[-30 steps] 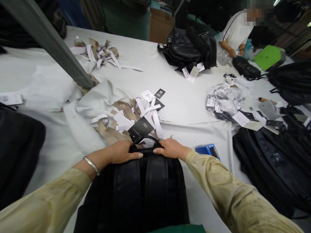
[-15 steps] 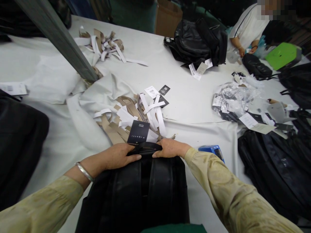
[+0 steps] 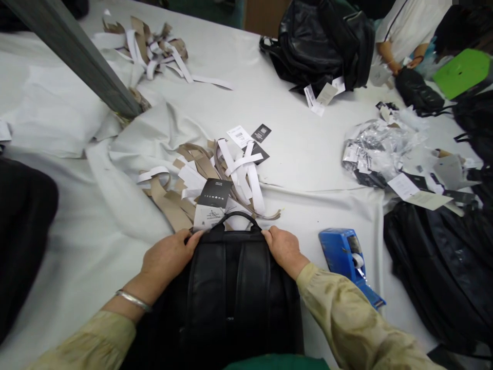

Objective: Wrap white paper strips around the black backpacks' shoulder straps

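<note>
A black backpack (image 3: 231, 288) lies in front of me with its shoulder straps facing up and its top pointing away. My left hand (image 3: 169, 257) grips the upper left corner, thumb on top and the other fingers hidden behind the edge. On the upper right corner, my right hand (image 3: 284, 247) is closed the same way. Between them the loop handle (image 3: 241, 215) stands up. A black and white hang tag (image 3: 212, 203) spreads out just beyond the left corner, against a heap of tan and white strips (image 3: 196, 164).
A blue tape dispenser (image 3: 339, 252) lies right of my right forearm. Black bags (image 3: 435, 267) line the right side. Clear plastic wrap (image 3: 379, 149) and tags are piled behind them. A metal post (image 3: 77, 56) rises at left. Another person's hands (image 3: 404, 64) touch a small black bag (image 3: 418, 90).
Both hands have moved apart from the handle to the top corners. The handle now stands up, and the tag shows its white part. The view has shifted, exposing more of the tape dispenser.
</note>
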The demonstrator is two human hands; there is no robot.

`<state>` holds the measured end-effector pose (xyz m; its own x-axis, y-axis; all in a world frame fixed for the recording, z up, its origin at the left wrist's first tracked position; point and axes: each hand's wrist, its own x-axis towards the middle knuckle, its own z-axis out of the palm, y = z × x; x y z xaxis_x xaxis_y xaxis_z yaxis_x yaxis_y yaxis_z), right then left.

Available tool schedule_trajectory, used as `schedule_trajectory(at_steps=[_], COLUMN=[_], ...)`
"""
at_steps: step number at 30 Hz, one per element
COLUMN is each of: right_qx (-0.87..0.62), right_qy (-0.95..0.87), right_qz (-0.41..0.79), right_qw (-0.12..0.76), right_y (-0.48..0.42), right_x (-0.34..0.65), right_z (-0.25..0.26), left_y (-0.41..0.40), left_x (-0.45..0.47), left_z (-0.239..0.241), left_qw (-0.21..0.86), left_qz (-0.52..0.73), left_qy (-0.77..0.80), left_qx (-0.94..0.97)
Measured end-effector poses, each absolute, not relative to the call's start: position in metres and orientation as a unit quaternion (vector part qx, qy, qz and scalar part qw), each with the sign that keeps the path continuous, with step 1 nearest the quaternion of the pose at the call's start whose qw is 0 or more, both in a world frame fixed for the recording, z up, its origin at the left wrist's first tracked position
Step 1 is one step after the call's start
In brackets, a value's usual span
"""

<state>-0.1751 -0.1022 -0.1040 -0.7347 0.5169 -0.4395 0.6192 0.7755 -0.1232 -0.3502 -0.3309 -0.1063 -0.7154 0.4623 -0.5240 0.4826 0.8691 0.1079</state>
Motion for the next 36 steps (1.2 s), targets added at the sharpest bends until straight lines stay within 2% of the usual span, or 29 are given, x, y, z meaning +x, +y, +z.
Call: schedule_trajectory(at_steps=[5, 7, 9, 12, 16, 21, 24, 27, 31, 36], right_qx=[0.312, 0.297, 0.260, 0.137, 0.047, 0.054, 0.049, 0.057, 0.033, -0.018], right_qy=[0.926, 0.932, 0.945, 0.960, 0.971, 0.973, 0.972, 0.969, 0.961, 0.948], right_qz=[-0.133, -0.155, -0.188, -0.243, -0.230, -0.210, -0.215, -0.225, -0.252, -0.254], right_qw=[0.164, 0.136, 0.061, -0.022, 0.053, 0.074, 0.082, 0.085, 0.108, 0.191], right_y=[-0.098, -0.094, -0.095, -0.113, -0.147, -0.154, -0.150, -0.154, -0.175, -0.192], right_x=[-0.168, -0.168, -0.170, -0.173, -0.169, -0.165, -0.167, -0.159, -0.125, -0.085], right_z=[-0.126, -0.112, -0.089, -0.063, -0.083, -0.120, -0.109, -0.076, -0.038, -0.061], left_y=[-0.333, -0.333, -0.332, -0.331, -0.330, -0.327, -0.326, -0.328, -0.330, -0.321], left_x=[-0.333, -0.331, -0.332, -0.339, -0.348, -0.317, -0.286, -0.271, -0.275, -0.277], left_z=[-0.110, -0.109, -0.109, -0.110, -0.094, -0.075, -0.097, -0.123, -0.132, -0.110], left_qw=[0.176, 0.171, 0.168, 0.174, 0.189, 0.093, 0.097, 0.092, 0.088, 0.063], left_qz=[-0.047, -0.045, -0.045, -0.041, -0.031, 0.106, 0.114, 0.080, 0.073, 0.051], left_qy=[0.952, 0.950, 0.948, 0.945, 0.935, 0.886, 0.845, 0.852, 0.851, 0.860], left_qx=[0.245, 0.259, 0.268, 0.273, 0.298, 0.441, 0.514, 0.509, 0.513, 0.505])
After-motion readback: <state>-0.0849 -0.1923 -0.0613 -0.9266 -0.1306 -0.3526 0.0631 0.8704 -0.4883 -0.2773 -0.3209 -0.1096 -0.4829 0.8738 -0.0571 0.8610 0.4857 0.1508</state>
